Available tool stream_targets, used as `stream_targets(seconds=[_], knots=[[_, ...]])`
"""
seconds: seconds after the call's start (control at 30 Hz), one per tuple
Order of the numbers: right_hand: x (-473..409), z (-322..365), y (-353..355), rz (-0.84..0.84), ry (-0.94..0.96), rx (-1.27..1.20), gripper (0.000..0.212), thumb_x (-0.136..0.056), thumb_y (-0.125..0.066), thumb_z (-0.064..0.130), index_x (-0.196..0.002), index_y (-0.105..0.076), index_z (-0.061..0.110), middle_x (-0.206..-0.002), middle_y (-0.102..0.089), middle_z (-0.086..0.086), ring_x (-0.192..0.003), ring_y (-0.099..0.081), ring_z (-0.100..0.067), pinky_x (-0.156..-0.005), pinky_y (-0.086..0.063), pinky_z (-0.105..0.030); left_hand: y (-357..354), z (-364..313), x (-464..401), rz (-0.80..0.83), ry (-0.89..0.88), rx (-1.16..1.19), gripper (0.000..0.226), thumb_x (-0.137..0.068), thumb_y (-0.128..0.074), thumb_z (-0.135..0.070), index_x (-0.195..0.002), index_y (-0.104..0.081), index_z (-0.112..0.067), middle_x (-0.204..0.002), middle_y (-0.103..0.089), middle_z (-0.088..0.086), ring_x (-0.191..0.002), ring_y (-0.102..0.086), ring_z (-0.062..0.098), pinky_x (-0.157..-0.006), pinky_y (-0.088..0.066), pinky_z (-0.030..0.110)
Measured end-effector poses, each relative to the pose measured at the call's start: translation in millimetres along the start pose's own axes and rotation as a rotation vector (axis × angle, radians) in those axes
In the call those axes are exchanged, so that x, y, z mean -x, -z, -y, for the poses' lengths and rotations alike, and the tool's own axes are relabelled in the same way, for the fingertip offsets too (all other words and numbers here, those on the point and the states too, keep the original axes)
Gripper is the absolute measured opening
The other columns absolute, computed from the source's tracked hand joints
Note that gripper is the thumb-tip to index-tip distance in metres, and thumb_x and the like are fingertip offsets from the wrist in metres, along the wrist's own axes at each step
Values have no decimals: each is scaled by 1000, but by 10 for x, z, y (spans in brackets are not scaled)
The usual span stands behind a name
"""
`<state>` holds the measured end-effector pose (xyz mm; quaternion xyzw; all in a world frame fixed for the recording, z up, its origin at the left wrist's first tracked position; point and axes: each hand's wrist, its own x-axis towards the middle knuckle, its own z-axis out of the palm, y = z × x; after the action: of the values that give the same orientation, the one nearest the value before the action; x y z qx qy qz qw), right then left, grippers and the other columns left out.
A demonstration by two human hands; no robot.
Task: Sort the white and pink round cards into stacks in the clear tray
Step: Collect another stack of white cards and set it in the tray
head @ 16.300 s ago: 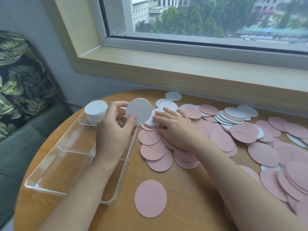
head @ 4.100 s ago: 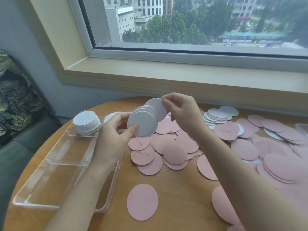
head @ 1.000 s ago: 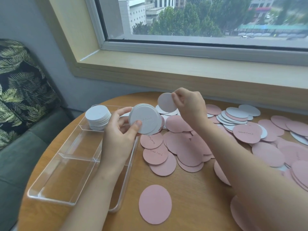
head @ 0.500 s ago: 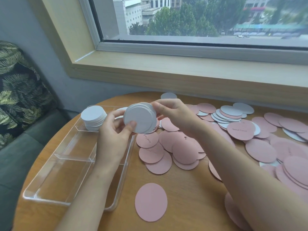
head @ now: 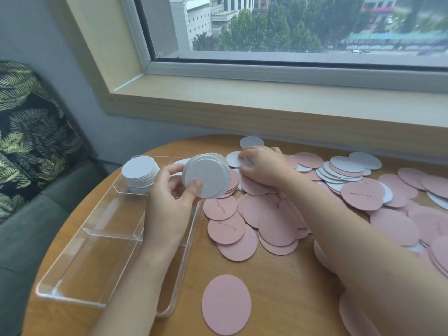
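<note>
Round wooden table (head: 278, 287), window sill (head: 266, 98) behind, leaf-print cushion (head: 29, 132) left

The clear plastic tray (head: 72, 291) lies under the left hand (head: 169, 202), a stack of white round cards (head: 139, 173) in its far compartment. Loose pink round cards (head: 271, 221) spread right of that hand; one lone pink round card (head: 226, 304) lies nearer.

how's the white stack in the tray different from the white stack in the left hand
The tray stack lies flat in the clear tray, far-left compartment, untouched. The held stack is tilted up facing the camera, fanned slightly, gripped by the left hand. Both are white round cards.
</note>
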<state>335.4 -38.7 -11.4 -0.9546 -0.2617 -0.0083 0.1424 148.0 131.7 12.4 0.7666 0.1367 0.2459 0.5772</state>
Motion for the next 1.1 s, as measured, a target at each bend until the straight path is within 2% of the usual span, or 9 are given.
stream_targets(seconds=[0.13, 0.23, 0.37, 0.47, 0.53, 0.6, 0.73, 0.93, 1.1], knots=[[25, 16, 9, -124, 47, 87, 26, -91, -55, 43, -106, -73, 33, -109, -71, 11, -110, -57, -16, -101, -27, -34, -7, -3, -5, 3, -5, -9, 30, -94, -73, -14, -107, -58, -36, -95, -76, -20, -95, -72, 1, -87, -61, 42], [69, 24, -1, -204, 75, 76, 26, -94, -54, 47, -100, -75, 33, -99, -72, 9, -102, -59, -15, -104, -23, -32, -5, -4, -4, 5, -2, -4, 30, -94, -73, -14, -107, -58, -36, -96, -76, -18, -95, -72, 1, -86, -61, 41], [85, -14, -47, -362, 96, 108, 33, -100, -47, 35, -88, -74, 21, -80, -72, 0, -86, -64, -23, -106, -21, -30, 1, 4, 2, 10, 0, -1, 31, -93, -74, -14, -107, -58, -38, -100, -76, -14, -96, -72, 4, -88, -61, 45], [156, 9, -15, -607, 134, 120, 30, -96, -51, 20, -71, -65, 12, -58, -61, -2, -60, -57, -29, -95, -35, -33, -3, -5, 9, 21, 6, 4, 32, -93, -74, -13, -107, -59, -38, -102, -77, -10, -98, -73, 11, -87, -61, 50], [250, 59, 36, -679, 107, -6, 26, -97, -53, 17, -74, -64, 11, -60, -61, -2, -60, -54, -29, -85, -39, -34, -4, -17, 17, 31, 5, 15, 33, -92, -74, -12, -108, -59, -37, -103, -77, -9, -99, -73, 12, -86, -61, 50], [375, 133, 134, -618, 78, -266, 22, -100, -53, 19, -87, -69, 12, -69, -67, 0, -69, -59, -26, -78, -43, -33, -5, -25, 25, 34, -3, 7, 34, -92, -75, -13, -108, -59, -38, -101, -77, -11, -98, -73, 12, -85, -62, 50], [577, 296, 335, -369, 50, -791, 14, -100, -57, 18, -98, -71, 19, -84, -70, 13, -77, -61, -1, -70, -45, -17, -9, -44, 37, 41, -5, 0, 34, -91, -76, -12, -108, -59, -37, -98, -76, -14, -95, -73, 9, -84, -62, 48], [693, 464, 372, -108, 184, -1005, 16, -103, -53, 10, -105, -69, 11, -90, -72, -14, -74, -63, -16, -77, -52, -42, -26, -63, 52, 32, -6, 28, 33, -91, -74, -7, -105, -60, -33, -105, -75, -8, -97, -73, 8, -85, -62, 48], [637, 384, 376, 10, 163, -969, 23, -104, -51, 19, -111, -73, 18, -96, -74, 5, -91, -67, -11, -84, -51, -33, -4, -25, 31, 24, 7, 5, 30, -91, -76, -13, -107, -59, -31, -98, -78, -11, -94, -75, 12, -84, -61, 53]])
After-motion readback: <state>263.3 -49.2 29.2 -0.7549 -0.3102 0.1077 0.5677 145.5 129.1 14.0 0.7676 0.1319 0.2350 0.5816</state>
